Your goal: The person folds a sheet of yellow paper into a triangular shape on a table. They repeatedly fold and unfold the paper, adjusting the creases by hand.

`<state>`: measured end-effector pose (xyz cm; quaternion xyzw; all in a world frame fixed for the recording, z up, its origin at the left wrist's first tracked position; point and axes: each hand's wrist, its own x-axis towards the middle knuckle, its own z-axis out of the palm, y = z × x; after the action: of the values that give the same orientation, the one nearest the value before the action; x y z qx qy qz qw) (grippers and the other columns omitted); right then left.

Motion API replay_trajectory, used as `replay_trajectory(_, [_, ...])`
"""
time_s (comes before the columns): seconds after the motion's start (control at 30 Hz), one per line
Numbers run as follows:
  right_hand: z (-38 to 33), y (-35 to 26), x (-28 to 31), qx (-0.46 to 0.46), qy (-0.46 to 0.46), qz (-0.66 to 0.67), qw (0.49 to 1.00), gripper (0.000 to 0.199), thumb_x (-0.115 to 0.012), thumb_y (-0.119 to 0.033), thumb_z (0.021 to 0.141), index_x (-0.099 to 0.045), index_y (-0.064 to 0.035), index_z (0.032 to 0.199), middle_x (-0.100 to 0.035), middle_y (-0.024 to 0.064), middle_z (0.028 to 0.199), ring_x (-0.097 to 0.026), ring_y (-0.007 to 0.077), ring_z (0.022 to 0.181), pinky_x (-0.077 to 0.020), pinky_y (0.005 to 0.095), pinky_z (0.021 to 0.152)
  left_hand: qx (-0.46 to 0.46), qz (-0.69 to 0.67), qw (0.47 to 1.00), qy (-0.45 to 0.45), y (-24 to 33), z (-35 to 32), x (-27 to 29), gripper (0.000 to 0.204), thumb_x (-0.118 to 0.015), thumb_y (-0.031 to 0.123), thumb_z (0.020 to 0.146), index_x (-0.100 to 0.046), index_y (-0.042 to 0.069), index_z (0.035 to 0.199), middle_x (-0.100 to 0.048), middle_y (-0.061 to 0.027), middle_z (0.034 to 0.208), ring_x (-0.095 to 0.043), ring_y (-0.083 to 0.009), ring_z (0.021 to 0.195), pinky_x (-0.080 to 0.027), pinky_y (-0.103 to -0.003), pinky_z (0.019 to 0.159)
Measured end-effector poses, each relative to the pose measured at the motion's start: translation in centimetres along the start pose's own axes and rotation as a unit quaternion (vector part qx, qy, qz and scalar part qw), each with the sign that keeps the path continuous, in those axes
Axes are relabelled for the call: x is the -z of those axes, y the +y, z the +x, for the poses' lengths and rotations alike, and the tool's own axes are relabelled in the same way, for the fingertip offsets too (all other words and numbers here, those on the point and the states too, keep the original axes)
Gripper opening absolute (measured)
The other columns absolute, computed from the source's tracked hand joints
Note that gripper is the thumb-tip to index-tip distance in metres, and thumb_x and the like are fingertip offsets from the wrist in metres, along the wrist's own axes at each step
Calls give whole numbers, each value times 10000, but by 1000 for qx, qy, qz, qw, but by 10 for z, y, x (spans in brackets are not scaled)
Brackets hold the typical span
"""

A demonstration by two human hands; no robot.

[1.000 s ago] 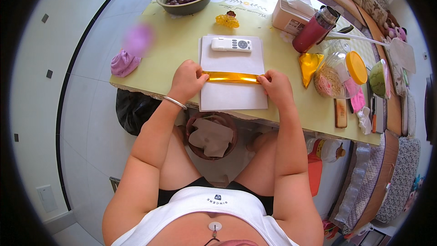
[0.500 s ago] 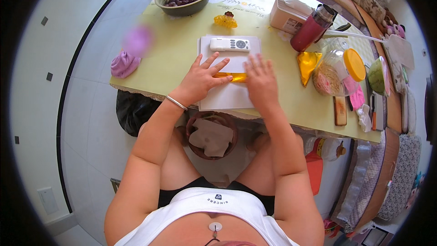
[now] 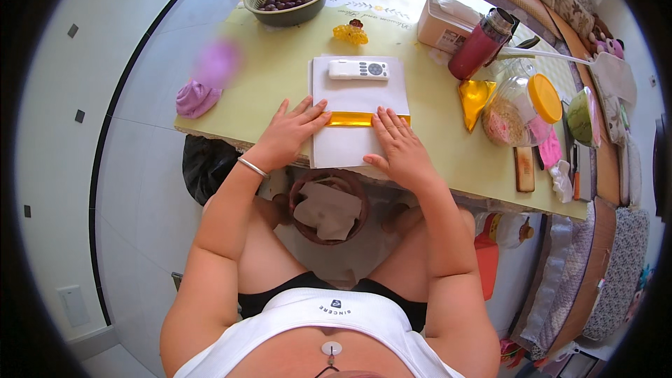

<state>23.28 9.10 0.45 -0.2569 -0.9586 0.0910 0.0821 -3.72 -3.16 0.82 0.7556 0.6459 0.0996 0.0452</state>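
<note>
White paper sheets (image 3: 343, 148) lie in a stack at the table's near edge. Across their middle runs a shiny gold strip (image 3: 350, 119). My left hand (image 3: 290, 129) rests at the strip's left end, fingers stretched out over the paper's edge. My right hand (image 3: 400, 143) lies flat, its fingertips on the strip's right part and its thumb on the lower paper. Neither hand grips anything. A white remote control (image 3: 358, 70) lies on the upper part of the paper, beyond the strip.
Beyond the paper are a yellow hair clip (image 3: 351, 32) and a basket of grapes (image 3: 288, 0). To the right stand a dark red thermos (image 3: 481, 43), a gold packet (image 3: 477, 101) and a yellow-lidded jar (image 3: 514, 108). A purple cloth (image 3: 197, 99) lies left; a bin (image 3: 360, 220) stands below.
My hands have spread apart along the gold strip, the left one moving outward to the left. More of the strip now shows between them. The right hand has flattened onto the paper.
</note>
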Motion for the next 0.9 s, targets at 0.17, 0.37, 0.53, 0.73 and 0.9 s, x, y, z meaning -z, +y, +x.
replay_trajectory(0.17, [-4,12,8,-13,-4,-6,1000,747,-542,-473,990,-358,12,1527,-312,171,1621,-266,299,1515,-236,395,1235,10,-23,1000,-6,-1,-6,5,712,-428,-40,853,-438,177,1531,-327,-37,1642,-264,-334,1522,-137,-636,1201])
replay_trajectory(0.37, [-11,25,14,-50,-13,17,999,683,-553,-378,1000,-360,17,1522,-323,183,1612,-287,318,1503,-250,392,1228,30,-3,999,-41,6,-1,16,589,-508,104,895,-494,130,1483,-352,-59,1626,-226,-339,1533,-102,-633,1211])
replay_trajectory(0.53, [-9,20,15,-53,-12,-17,998,677,-568,-357,990,-370,19,1517,-328,191,1608,-312,332,1488,-269,396,1218,-46,67,989,127,56,26,8,794,-546,586,937,-460,8,1475,-331,-154,1617,-199,-320,1540,-60,-566,1237])
replay_trajectory(0.73, [-9,26,19,-37,2,6,999,622,-597,-328,972,-447,11,1472,-398,180,1572,-355,346,1463,-308,408,1194,-8,32,997,63,65,27,-20,885,-549,631,922,-439,-65,1456,-371,-267,1556,-321,-381,1480,-249,-506,1206])
replay_trajectory(0.9, [-3,29,23,-52,45,75,995,397,-634,-230,924,-646,15,1236,-555,154,1438,-458,332,1386,-382,441,1135,35,65,988,136,65,7,-11,587,-686,371,903,-603,-71,1281,-514,-282,1429,-415,-430,1405,-323,-506,1168])
